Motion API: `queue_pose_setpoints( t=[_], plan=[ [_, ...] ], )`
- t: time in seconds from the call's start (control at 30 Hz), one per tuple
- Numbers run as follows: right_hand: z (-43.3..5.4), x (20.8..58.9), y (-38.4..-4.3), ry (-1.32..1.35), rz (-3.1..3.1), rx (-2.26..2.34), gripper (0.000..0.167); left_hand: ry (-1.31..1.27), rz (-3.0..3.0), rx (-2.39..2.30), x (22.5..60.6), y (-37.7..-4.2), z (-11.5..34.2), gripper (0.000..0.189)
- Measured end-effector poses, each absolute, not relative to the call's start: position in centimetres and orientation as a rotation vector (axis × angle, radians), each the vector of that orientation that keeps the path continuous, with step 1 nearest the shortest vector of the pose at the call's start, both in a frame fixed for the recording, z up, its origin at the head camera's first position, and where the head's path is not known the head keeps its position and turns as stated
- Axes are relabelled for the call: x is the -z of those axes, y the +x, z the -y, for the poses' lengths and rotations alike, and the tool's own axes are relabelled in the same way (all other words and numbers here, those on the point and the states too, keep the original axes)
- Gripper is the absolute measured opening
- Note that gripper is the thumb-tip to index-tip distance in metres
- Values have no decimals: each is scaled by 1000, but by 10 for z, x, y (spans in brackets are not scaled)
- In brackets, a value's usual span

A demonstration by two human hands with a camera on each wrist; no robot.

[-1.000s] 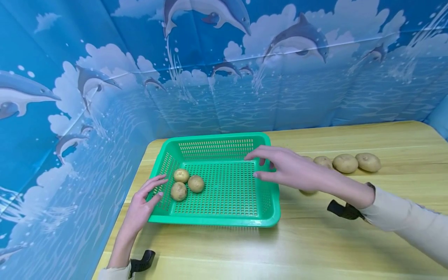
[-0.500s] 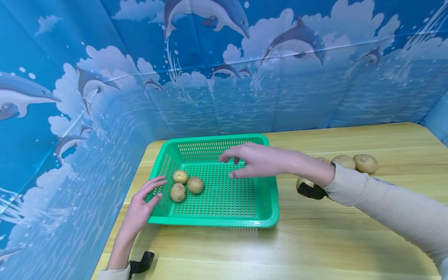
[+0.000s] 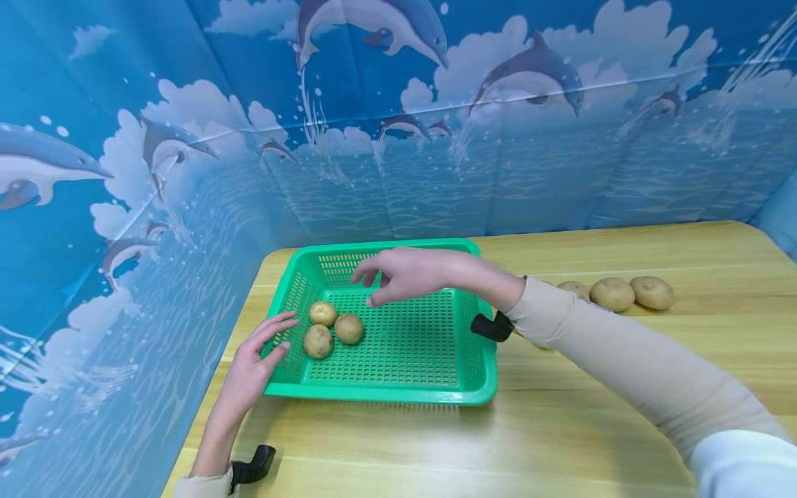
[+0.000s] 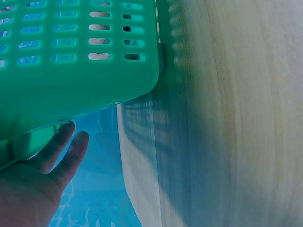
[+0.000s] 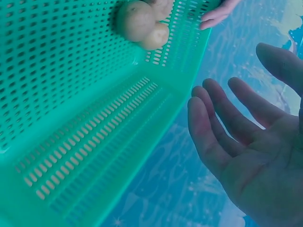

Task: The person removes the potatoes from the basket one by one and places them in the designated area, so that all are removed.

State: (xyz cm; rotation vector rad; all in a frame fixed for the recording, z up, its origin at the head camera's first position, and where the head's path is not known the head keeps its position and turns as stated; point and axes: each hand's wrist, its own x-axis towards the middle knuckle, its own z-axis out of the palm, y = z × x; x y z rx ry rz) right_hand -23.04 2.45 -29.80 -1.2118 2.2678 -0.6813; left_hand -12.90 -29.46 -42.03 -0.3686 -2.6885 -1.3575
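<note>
In the head view a green plastic basket (image 3: pixel 398 396) with slotted walls stands on the table. Three potatoes, one of them a brown potato (image 3: pixel 349 328), lie together at its left end. My left hand (image 3: pixel 245 373) rests at the basket's left rim with its fingers extended; the left wrist view shows two fingers (image 4: pixel 73 153) beside the green wall. Over the back middle of the basket hovers my right hand (image 3: pixel 407 273), apart from the potatoes. The right wrist view shows its bare palm (image 5: pixel 265 170) and loosely bent, spread fingers, holding nothing.
Several more potatoes (image 3: pixel 613 294) sit in a row on the wooden table (image 3: pixel 716 332) to the right, partly hidden by my right sleeve (image 3: pixel 629 366). A blue dolphin-print curtain (image 3: pixel 398 180) hangs behind and to the left.
My right hand has travelled left, from the basket's right side to above its middle, staying empty. The left hand, basket and the three potatoes in it have stayed put.
</note>
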Motion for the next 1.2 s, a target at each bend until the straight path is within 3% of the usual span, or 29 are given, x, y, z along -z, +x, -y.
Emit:
queue_pose_setpoints(
  t=[0.7,1.2],
  plan=[
    [31,355,-253,-1120,-2244,811,44,-371,2681,1371,421,-131,294,38],
    [45,389,-262,-1076,-2213,813,45,-404,2660,1393,419,-130,293,39]
  ],
)
